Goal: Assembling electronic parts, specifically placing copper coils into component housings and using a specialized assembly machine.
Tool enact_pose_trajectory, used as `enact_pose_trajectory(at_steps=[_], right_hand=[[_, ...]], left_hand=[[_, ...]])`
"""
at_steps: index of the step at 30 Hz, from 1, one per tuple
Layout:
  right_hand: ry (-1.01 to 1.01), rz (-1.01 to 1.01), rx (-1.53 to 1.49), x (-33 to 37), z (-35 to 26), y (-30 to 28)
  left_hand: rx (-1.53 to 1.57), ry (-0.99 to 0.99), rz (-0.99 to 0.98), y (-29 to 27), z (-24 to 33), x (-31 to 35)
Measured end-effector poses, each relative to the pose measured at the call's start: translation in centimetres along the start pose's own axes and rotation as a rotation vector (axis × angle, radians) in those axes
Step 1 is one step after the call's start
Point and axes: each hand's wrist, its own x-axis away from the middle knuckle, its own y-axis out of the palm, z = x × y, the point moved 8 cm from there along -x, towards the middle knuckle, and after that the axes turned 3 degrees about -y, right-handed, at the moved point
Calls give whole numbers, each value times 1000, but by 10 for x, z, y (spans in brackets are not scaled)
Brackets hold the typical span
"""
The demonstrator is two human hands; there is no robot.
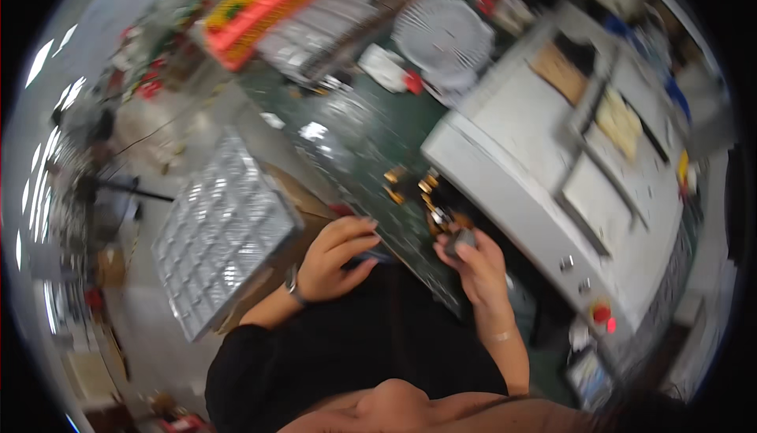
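Observation:
My right hand point(482, 267) is closed around a small grey rounded piece point(460, 242), pinched between thumb and fingers. Just beyond it, several shiny gold-coloured metal parts point(430, 184) lie loose on the dark green bench top point(355, 145). One more gold-coloured part point(393, 186) rests a little to their left. My left hand point(341, 255) hovers by the bench's near edge, fingers apart and slightly bent, with nothing seen in it. Motion blur hides the finer shape of the grey piece.
A large white machine point(505, 177) with a red button point(601, 311) flanks the bench on the right. On the left, a silver tray of pockets point(225, 236) tops a cardboard box point(296, 196). Farther back are a ribbed, whitish round tray point(443, 35) and red and yellow bins point(268, 11).

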Motion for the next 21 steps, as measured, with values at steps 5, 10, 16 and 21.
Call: enact_pose_trajectory(at_steps=[5, 10, 16, 21], right_hand=[[-56, -14, -7, 10, -2, -10], [22, 92, -35, 10, 3, -25], [133, -96, 20, -8, 17, -52], [137, -81, -34, -12, 17, -60]], left_hand=[[-833, -494, 87, -90, -20, 72], [-859, -601, 121, -96, -30, 122], [-1158, -429, 724, -220, 56, 109], [-1322, -340, 1190, -305, 94, 146]])
